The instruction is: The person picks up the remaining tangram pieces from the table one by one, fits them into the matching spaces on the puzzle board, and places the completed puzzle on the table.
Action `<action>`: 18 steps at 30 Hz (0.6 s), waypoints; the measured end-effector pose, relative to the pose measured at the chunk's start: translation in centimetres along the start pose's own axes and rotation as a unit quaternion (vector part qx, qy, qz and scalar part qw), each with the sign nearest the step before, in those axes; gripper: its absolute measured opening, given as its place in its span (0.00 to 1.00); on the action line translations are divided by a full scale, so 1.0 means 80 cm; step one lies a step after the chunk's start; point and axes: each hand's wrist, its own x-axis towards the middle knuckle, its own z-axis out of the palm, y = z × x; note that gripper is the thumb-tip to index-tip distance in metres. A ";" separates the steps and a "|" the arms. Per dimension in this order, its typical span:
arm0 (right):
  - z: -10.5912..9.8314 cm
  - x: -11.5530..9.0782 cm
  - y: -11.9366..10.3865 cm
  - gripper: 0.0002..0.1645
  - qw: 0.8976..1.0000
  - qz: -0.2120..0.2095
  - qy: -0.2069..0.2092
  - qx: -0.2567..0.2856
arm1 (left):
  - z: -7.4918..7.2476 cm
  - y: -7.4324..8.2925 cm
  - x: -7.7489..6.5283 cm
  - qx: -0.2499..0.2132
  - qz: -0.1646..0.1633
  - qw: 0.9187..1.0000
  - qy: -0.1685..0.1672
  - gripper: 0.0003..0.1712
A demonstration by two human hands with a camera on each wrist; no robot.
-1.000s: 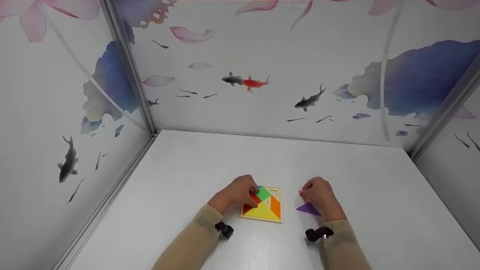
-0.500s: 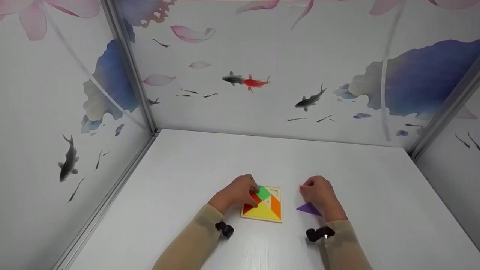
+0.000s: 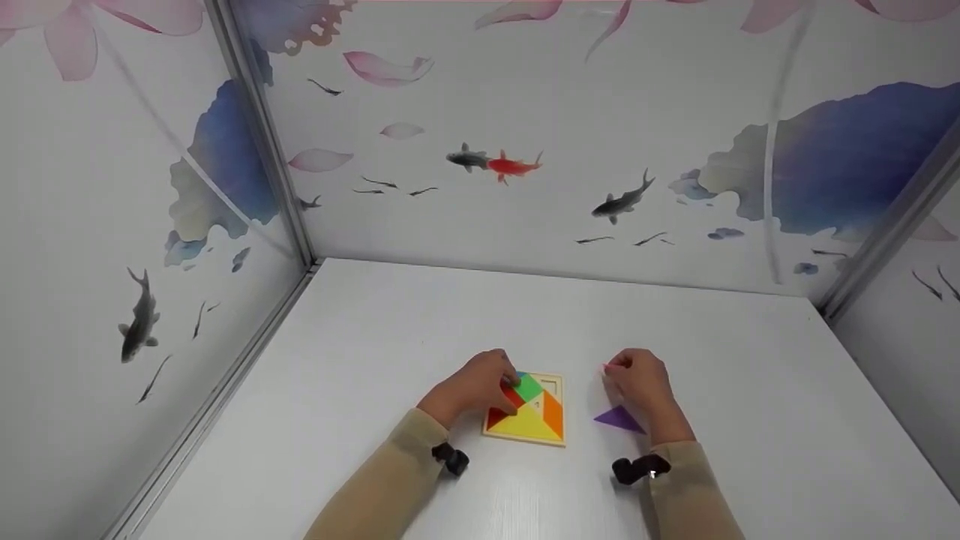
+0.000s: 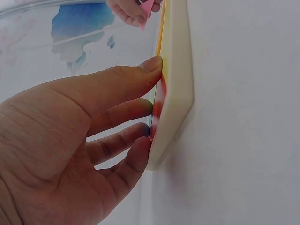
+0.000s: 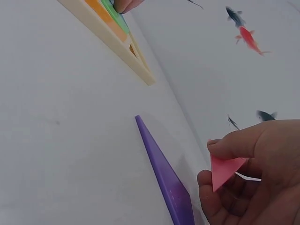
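Observation:
A wooden tangram tray [image 3: 525, 442] lies on the table, holding a yellow triangle [image 3: 526, 424], an orange parallelogram [image 3: 553, 415], a green square [image 3: 528, 388] and red pieces [image 3: 498, 419]. My left hand [image 3: 476, 382] rests its fingertips and thumb on the pieces in the tray's left part, covering some of them. To the right, my right hand [image 3: 643, 381] pinches a small pink triangle [image 5: 224, 171] between thumb and fingers, raised above the table. A larger purple triangle [image 3: 619, 420] lies beneath that hand, partly hidden by the wrist.
The white table [image 3: 375, 322] meets a printed back wall [image 3: 510, 240] and a left side wall [image 3: 67, 225]. Bare slots show in the tray's upper right corner and beside the orange parallelogram.
My right hand has risen slightly and turned the pink triangle in its fingers. The left hand, tray and purple triangle have stayed in place.

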 end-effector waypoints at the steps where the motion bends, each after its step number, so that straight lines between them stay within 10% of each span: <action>1: 0.000 0.000 0.001 0.10 1.000 -0.009 0.004 -0.004 | 0.000 -0.001 0.000 0.004 0.004 1.000 0.001 0.24; 18: 0.007 0.001 0.000 0.09 1.000 -0.009 0.014 -0.003 | 0.003 -0.001 0.001 0.008 0.000 1.000 0.000 0.23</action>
